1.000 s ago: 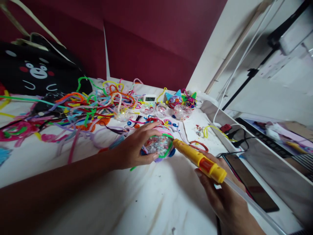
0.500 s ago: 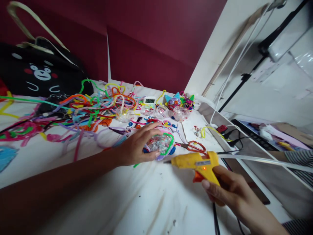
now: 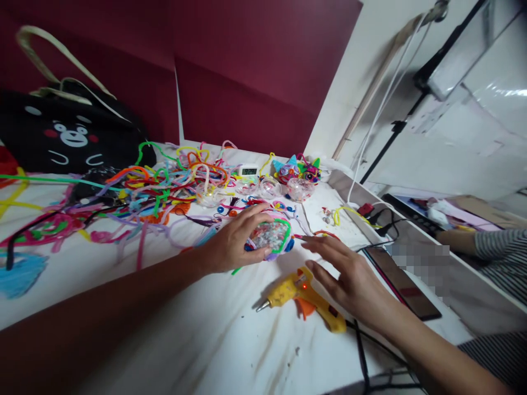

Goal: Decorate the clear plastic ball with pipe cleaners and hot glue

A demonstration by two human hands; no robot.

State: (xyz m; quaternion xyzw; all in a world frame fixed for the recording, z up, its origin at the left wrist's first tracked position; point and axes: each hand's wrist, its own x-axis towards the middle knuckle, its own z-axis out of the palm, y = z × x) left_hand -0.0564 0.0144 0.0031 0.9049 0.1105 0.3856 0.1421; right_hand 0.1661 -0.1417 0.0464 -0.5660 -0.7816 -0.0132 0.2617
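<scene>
My left hand (image 3: 230, 241) grips a clear glitter-filled ball (image 3: 269, 236) wrapped in coloured pipe cleaners and holds it down on the white table (image 3: 230, 345). My right hand (image 3: 346, 274) hovers open just right of the ball, fingers stretched towards it and holding nothing. A yellow glue gun (image 3: 302, 296) lies on its side on the table under that hand, its nozzle pointing left and a small red light on. Red-handled scissors (image 3: 323, 235) lie behind my right fingers.
A tangle of coloured pipe cleaners (image 3: 135, 192) covers the table's left and back. Clear balls (image 3: 300, 189), two finished decorated balls (image 3: 296, 169) and a small digital clock (image 3: 249, 171) stand behind. A black bear bag (image 3: 69, 131) sits far left. A dark phone (image 3: 403, 282) lies right. Another person's striped sleeve (image 3: 500, 244) shows right.
My right hand drew the glue gun back from the ball, laid it down on the table and let go; it now reaches open towards the ball. My left hand stayed put.
</scene>
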